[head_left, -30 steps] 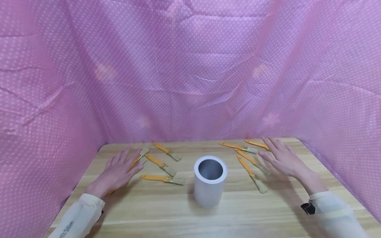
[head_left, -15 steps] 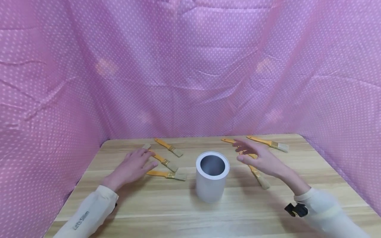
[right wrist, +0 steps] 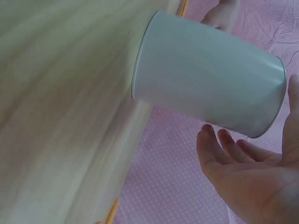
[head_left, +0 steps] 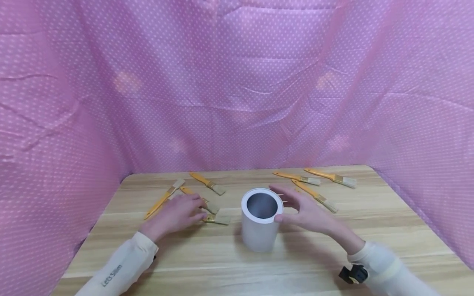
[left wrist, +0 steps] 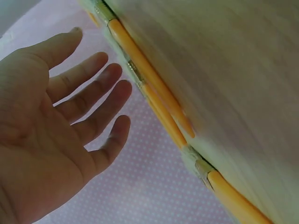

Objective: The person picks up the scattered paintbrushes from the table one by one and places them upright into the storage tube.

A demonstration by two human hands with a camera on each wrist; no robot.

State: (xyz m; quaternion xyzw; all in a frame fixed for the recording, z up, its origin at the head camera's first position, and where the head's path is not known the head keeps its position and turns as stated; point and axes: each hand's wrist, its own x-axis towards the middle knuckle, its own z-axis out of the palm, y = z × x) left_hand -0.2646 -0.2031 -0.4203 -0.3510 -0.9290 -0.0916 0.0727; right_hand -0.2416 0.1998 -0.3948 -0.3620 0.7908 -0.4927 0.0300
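Note:
A white, open-topped can [head_left: 260,236] stands upright on the wooden table. My right hand [head_left: 304,210] is at its right side, thumb near the rim and fingers spread behind. In the right wrist view, the fingers [right wrist: 212,151] curve loosely beside the can [right wrist: 205,74]. My left hand [head_left: 179,214] hovers over the paintbrushes on the left, partly covering a middle brush [head_left: 186,190] and a front brush [head_left: 218,220]. The left wrist view has its fingers [left wrist: 100,109] relaxed, apart from the orange brush handles [left wrist: 149,74].
Further left lies another paintbrush [head_left: 159,204], and one more [head_left: 205,182] is near the back edge. At the back right are several brushes, among them one at the far edge [head_left: 329,176] and one nearer [head_left: 312,193]. Pink dotted cloth [head_left: 237,102] walls the table.
The right hand has moved left from over the right-hand brushes to the can. My left hand has shifted right and nearer the front brush, uncovering the leftmost one.

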